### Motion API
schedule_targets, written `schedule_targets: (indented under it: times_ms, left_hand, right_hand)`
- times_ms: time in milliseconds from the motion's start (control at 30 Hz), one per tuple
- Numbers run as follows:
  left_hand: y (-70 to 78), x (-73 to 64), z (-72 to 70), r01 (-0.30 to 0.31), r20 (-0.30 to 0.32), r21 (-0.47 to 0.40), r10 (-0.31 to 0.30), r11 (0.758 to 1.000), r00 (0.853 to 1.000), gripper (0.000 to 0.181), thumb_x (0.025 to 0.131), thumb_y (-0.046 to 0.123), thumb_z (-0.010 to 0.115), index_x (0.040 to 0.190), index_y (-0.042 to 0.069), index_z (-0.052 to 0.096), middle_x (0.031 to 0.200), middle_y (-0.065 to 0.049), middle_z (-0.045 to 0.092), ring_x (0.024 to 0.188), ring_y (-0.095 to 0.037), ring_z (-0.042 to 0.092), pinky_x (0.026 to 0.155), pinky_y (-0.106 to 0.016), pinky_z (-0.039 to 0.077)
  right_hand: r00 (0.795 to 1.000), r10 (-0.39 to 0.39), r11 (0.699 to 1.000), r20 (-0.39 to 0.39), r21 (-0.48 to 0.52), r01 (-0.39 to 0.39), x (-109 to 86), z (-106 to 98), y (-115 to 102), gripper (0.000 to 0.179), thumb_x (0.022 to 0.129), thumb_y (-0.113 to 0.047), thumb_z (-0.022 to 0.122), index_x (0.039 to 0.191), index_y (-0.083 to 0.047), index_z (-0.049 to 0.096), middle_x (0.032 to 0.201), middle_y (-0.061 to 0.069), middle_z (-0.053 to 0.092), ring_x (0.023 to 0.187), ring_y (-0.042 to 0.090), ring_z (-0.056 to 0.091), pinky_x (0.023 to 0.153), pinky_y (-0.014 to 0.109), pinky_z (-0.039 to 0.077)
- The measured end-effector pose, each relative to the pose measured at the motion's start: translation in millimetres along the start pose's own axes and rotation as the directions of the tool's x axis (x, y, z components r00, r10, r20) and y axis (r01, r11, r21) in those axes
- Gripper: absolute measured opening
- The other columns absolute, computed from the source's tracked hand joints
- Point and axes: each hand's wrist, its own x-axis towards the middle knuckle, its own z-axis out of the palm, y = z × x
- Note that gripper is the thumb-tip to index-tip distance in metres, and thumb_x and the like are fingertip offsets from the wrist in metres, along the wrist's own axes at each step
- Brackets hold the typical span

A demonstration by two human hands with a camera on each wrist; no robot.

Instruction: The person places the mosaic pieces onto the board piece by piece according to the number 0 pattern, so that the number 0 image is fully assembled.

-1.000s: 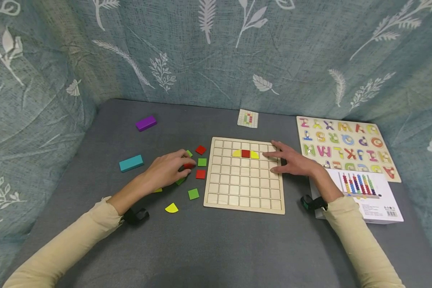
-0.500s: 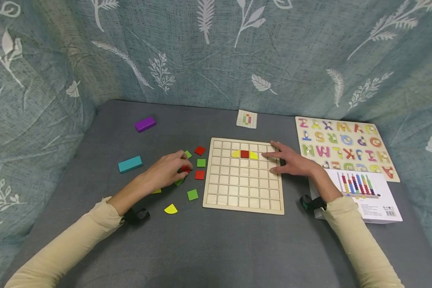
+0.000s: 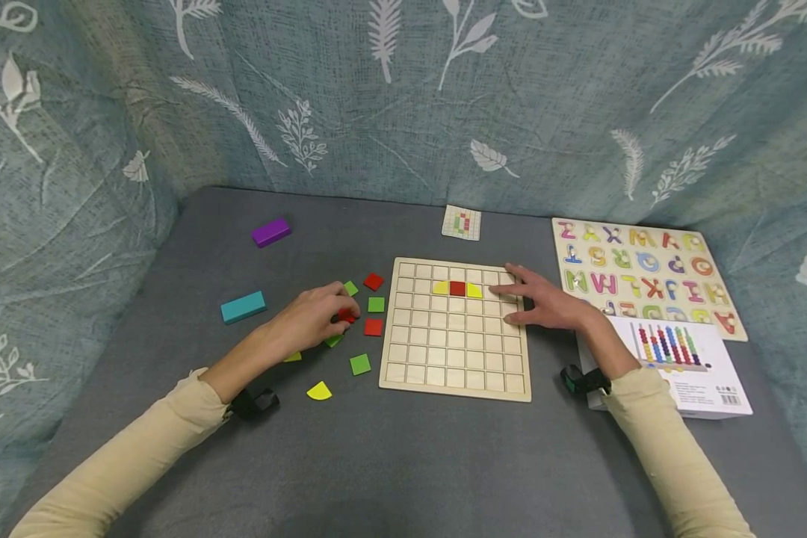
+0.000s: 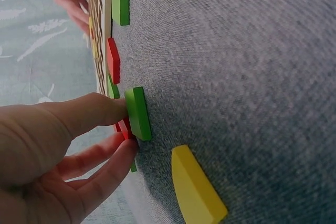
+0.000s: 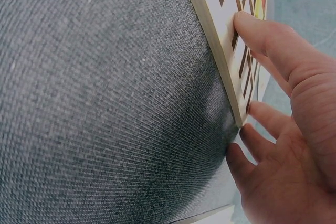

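My left hand (image 3: pixel 309 317) curls over the scattered tiles left of the wooden grid board (image 3: pixel 444 366). Between its thumb and fingers it pinches a red square tile (image 4: pixel 125 127), partly hidden by the fingers and a green tile (image 4: pixel 138 115). Spread fingers of my right hand (image 3: pixel 545 300) rest on the board's right side, the thumb touching its top in the right wrist view. In an upper row of the board, a red square (image 3: pixel 457 288) sits between two yellow quarter-round tiles (image 3: pixel 441 287). A yellow quarter-round (image 3: pixel 319 391) lies near the left wrist.
Red and green squares (image 3: pixel 376 304) line the board's left side. Farther left lie a teal block (image 3: pixel 243 307) and a purple block (image 3: pixel 272 232). A pattern card (image 3: pixel 461 223) lies behind the board. An alphabet puzzle (image 3: pixel 645 273) and a white abacus box (image 3: pixel 706 388) occupy the right.
The left hand's fingertips have shifted slightly left and toward me with the red tile. The right hand keeps its place on the board.
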Motion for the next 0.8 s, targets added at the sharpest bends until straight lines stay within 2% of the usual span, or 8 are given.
schedule_targets:
  times_ms: [267, 567, 800]
  left_hand:
    - [0.1, 0.2, -1.2, 0.024, 0.007, -0.010, -0.024, 1.000, 1.000, 0.019, 0.085, 0.008, 0.072, 0.105, 0.009, 0.072, 0.101, -0.007, 0.060, 0.075, -0.016, 0.053, 0.065, -0.027, 0.044]
    - [-0.7, 0.6, -1.6, 0.029, 0.000, -0.004, -0.029, 1.000, 1.000, 0.017, 0.087, 0.010, 0.071, 0.104, 0.010, 0.072, 0.096, -0.007, 0.062, 0.073, -0.015, 0.052, 0.062, -0.027, 0.043]
    - [-1.3, 1.3, -2.0, 0.016, -0.030, -0.020, -0.017, 1.000, 0.999, 0.016, 0.087, 0.009, 0.071, 0.103, 0.008, 0.071, 0.093, -0.007, 0.064, 0.077, -0.017, 0.060, 0.063, -0.030, 0.048]
  right_hand:
    - [1.000, 0.002, 1.000, 0.000, 0.008, -0.002, -0.5, -0.7, -0.2, 0.056, 0.091, -0.015, 0.066, 0.142, -0.002, 0.046, 0.158, 0.032, 0.009, 0.145, 0.052, 0.006, 0.111, 0.068, 0.016]
    - [1.000, 0.009, 1.000, 0.003, 0.015, -0.009, -0.2, -0.5, -0.8, 0.056, 0.091, -0.015, 0.066, 0.142, -0.002, 0.046, 0.158, 0.031, 0.009, 0.145, 0.052, 0.005, 0.111, 0.068, 0.015]
    - [1.000, 0.007, 1.000, 0.004, 0.017, -0.007, 0.3, -0.8, -1.0, 0.056, 0.091, -0.016, 0.066, 0.142, -0.002, 0.046, 0.158, 0.032, 0.009, 0.146, 0.052, 0.005, 0.111, 0.067, 0.015]
